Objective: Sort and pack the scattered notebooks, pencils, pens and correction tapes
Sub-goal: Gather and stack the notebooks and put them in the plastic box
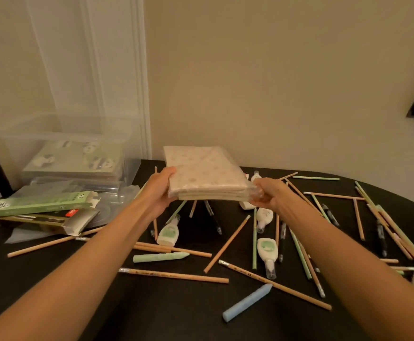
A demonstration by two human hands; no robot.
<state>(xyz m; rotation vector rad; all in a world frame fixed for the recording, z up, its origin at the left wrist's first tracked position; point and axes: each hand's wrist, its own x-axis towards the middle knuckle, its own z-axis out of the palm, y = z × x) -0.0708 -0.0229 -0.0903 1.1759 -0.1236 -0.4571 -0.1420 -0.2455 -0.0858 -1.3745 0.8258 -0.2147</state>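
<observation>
Two bare hands hold a plastic-wrapped stack of beige patterned notebooks above the black tabletop: the left hand grips its near left corner, thumb on top and fingers curled beneath, while the right hand pinches the clear wrapping at the near right corner. Under and around the stack lie scattered wooden pencils, black pens and white-and-green correction tapes. At the left, a clear plastic box holding panda-print notebooks stands by the wall, with an open green cardboard pencil carton just in front.
</observation>
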